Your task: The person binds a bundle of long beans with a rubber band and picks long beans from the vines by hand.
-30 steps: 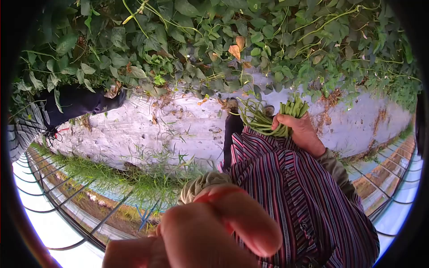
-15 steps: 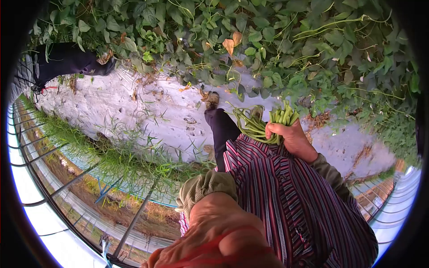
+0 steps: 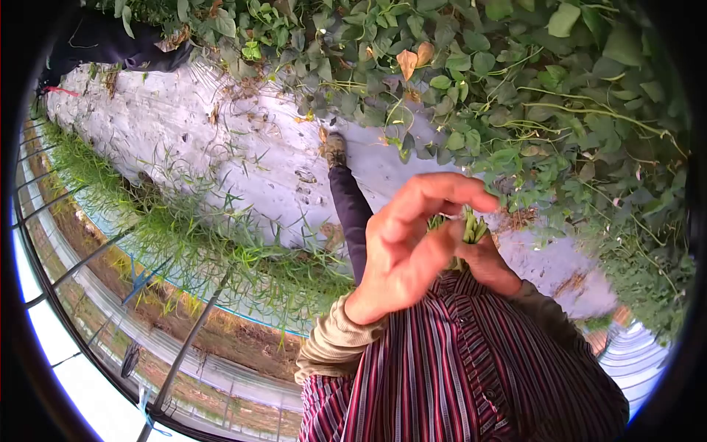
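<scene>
A bundle of long green beans [image 3: 475, 230] is held in my right hand [image 3: 492, 267], close in front of my striped garment. Its cut-looking ends point up past the thumb; most of the bundle is hidden. My left hand [image 3: 412, 243] is raised in front of it, nearer the camera. The left fingers and thumb curve in a C shape, apart from each other, and I see nothing between them. From this view I cannot tell whether the left hand touches the beans.
Dense leafy bean vines [image 3: 471, 88] fill the top and right. Pale ground sheeting [image 3: 250, 155] runs along the row, with my shoe [image 3: 335, 147] on it. Grass [image 3: 199, 243] borders it, beside metal tunnel bars [image 3: 191, 335]. Dark fabric [image 3: 110, 44] lies upper left.
My left hand has moved from close below the camera up and forward to the bean bundle. Red streaks seen over it earlier no longer show. The right hand still grips the beans.
</scene>
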{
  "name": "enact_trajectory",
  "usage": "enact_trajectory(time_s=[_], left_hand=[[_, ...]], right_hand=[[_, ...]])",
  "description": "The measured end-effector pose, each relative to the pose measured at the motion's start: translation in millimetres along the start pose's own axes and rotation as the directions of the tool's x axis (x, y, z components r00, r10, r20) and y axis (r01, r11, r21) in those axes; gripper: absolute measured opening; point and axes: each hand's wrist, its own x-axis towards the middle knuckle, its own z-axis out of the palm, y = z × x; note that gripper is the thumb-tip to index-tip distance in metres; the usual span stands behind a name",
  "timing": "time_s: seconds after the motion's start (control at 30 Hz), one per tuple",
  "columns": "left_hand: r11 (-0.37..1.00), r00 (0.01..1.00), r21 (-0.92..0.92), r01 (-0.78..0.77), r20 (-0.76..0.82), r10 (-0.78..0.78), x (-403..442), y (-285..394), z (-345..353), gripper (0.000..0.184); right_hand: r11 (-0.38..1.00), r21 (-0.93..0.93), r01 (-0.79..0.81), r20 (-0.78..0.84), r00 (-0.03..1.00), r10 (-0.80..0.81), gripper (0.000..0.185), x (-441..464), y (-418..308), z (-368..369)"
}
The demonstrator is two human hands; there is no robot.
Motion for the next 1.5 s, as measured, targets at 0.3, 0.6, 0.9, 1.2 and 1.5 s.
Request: enact_trajectory(time_s=[0.3, 0.6, 0.9, 1.2, 1.5], left_hand=[[0.898, 0.780, 0.040, 0.438, -0.515, -0.357, 37, -184, -290, 0.024], [0.562, 0.857, 0.682, 0.469, -0.506, -0.102, 141, -284, -536, 0.024], [0.217, 0.854, 0.826, 0.519, -0.506, -0.119, 296, -333, -604, 0.048], [0.008, 0.991, 0.991, 0.133, -0.133, -0.006, 294, -375, -604, 0.020], [0.539, 0.971, 0.810, 0.230, -0.230, -0.070, 291, -356, -496, 0.017]], right_hand=[[0.962, -0.096, -0.254, -0.012, 0.967, 0.254, 0.019, 122, 28, 72], [0.821, -0.265, -0.506, -0.185, 0.862, 0.471, 0.011, 181, 58, 97], [0.744, -0.209, -0.635, -0.317, 0.763, 0.563, 0.012, 209, 102, 77], [0.777, -0.332, -0.534, -0.243, 0.845, 0.477, 0.010, 206, 136, 56], [0.742, -0.560, -0.370, -0.131, 0.923, 0.361, 0.015, 199, 146, 42]])
